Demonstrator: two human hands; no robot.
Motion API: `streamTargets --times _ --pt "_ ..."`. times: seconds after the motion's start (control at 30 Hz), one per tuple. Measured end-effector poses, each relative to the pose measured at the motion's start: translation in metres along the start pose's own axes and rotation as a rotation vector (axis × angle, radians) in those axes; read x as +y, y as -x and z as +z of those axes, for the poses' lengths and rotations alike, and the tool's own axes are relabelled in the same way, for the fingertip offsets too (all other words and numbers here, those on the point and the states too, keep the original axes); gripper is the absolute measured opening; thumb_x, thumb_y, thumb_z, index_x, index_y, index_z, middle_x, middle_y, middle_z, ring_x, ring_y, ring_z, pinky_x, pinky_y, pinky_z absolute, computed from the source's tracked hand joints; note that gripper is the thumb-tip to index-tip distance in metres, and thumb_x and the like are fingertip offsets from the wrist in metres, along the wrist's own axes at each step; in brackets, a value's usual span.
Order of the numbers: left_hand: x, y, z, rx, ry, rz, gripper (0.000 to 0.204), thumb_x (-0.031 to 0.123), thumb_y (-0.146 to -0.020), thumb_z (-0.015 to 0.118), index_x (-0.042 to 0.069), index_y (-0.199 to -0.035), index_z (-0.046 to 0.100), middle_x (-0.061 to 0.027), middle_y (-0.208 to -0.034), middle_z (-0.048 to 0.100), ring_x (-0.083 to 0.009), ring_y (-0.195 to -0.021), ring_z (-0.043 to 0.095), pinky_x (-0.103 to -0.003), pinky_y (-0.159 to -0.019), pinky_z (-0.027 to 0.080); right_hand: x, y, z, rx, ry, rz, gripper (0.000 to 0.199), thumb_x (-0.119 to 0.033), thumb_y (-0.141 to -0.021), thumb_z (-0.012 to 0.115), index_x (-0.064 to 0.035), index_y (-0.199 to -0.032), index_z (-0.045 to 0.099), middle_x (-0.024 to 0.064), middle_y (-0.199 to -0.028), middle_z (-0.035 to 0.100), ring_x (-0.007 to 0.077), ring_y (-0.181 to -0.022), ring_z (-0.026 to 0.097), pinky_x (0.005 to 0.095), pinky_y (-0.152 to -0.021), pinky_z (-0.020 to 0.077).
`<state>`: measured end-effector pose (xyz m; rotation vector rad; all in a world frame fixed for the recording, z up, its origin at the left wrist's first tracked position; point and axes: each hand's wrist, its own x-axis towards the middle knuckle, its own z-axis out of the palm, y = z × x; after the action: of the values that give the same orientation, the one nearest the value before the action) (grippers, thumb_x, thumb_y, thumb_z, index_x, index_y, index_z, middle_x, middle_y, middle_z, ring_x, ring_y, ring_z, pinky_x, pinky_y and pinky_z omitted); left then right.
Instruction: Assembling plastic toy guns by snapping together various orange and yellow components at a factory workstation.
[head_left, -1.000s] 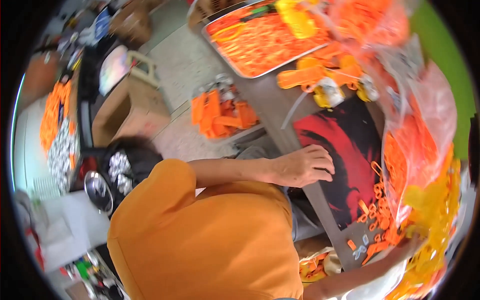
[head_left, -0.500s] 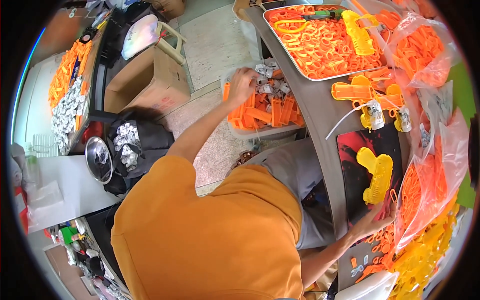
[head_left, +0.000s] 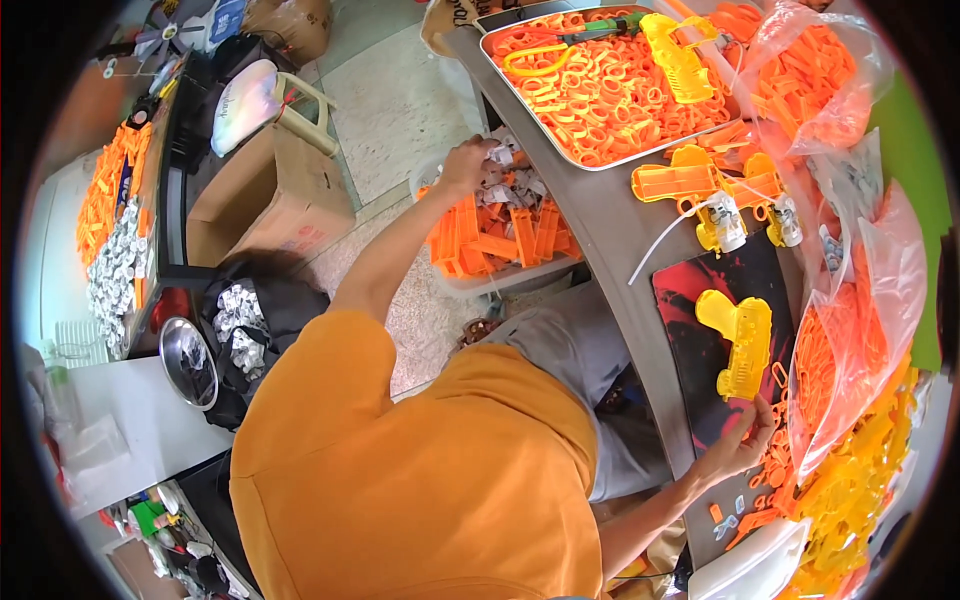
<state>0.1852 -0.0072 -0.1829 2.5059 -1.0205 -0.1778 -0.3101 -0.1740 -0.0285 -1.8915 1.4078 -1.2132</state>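
Note:
My left hand [head_left: 468,165] reaches into a clear plastic bin [head_left: 478,287]. Its fingers curl around something at the far side among small whitish-grey parts [head_left: 515,187]; what they hold is not clear. Orange plastic pieces [head_left: 492,240] fill the bin's near side. My right hand [head_left: 738,446] is over the mat's near edge, thumb and fingers apart, fingertips beside the lower end of a yellow toy gun shell [head_left: 742,345]. The shell lies on a black and red mat [head_left: 690,330]; whether the fingertips touch it I cannot tell.
Beyond the mat lie orange and yellow toy guns [head_left: 695,190] with whitish parts and a tray [head_left: 568,157] of orange rings. Plastic bags [head_left: 880,270] of orange parts and a heap of yellow shells [head_left: 850,490] line the right. An open cardboard box [head_left: 300,195] stands on the floor.
The whole view has shifted a little. My left hand stays in the bin, its fingers now nearer the whitish-grey parts. My right hand's fingertips have come closer to the yellow shell's lower end.

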Motion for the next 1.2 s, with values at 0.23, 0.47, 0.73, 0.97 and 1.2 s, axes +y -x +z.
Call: streamTargets --times 0.23,0.47,0.73,0.97,1.2 --pt "-0.011 0.057 -0.048 0.318 1.151 -0.082 0.038 0.011 -0.092 0.065 0.003 -0.127 0.052 -0.008 -0.115 0.063 -0.0171 -0.104 0.061 -0.03 -0.09 0.049 -0.009 -0.002 0.011 -0.023 -0.105 -0.039 0.018 -0.007 -0.095 0.056 0.0034 -0.108 0.064 0.0089 -0.101 0.065 0.0149 -0.086 0.062 0.0268 -0.077 0.0501" --pt "0.03 0.072 -0.091 0.271 1.544 -0.058 0.034 0.012 -0.097 0.057 0.004 -0.125 0.041 -0.0124 -0.121 0.057 -0.0287 -0.112 0.062 -0.04 -0.092 0.054 -0.035 0.015 0.036 -0.134 -0.191 -0.11 0.017 -0.003 -0.095 0.056 0.0046 -0.109 0.063 0.0096 -0.104 0.065 0.0158 -0.095 0.062 0.0261 -0.085 0.0501" --pt "0.147 0.11 -0.139 0.149 1.413 0.061 0.039 0.006 -0.096 0.056 0.007 -0.13 0.037 -0.0141 -0.123 0.057 -0.0324 -0.113 0.061 -0.045 -0.094 0.053 -0.118 0.055 0.071 -0.531 -0.244 -0.432 0.017 0.002 -0.082 0.067 0.0002 -0.099 0.067 0.0096 -0.087 0.066 0.0191 -0.082 0.062 0.0298 -0.08 0.0468" --pt "0.259 0.139 -0.109 -0.138 1.696 0.313 0.055 -0.004 -0.088 0.064 0.006 -0.136 0.04 -0.0105 -0.112 0.058 -0.0238 -0.106 0.063 -0.034 -0.09 0.054 -0.135 0.052 0.083 -0.293 -0.184 -0.303 0.021 -0.013 -0.086 0.072 -0.0013 -0.103 0.066 0.0076 -0.079 0.064 0.0171 -0.073 0.058 0.0309 -0.076 0.0455" --pt "0.329 0.141 -0.082 -0.471 1.819 0.368 0.048 -0.001 -0.086 0.068 0.004 -0.125 0.041 -0.0108 -0.112 0.059 -0.0217 -0.108 0.062 -0.033 -0.09 0.052 -0.098 0.023 0.024 -0.086 -0.421 0.008 0.013 -0.008 -0.096 0.058 0.0015 -0.102 0.065 0.0018 -0.085 0.064 0.0075 -0.078 0.057 0.0224 -0.074 0.0468"
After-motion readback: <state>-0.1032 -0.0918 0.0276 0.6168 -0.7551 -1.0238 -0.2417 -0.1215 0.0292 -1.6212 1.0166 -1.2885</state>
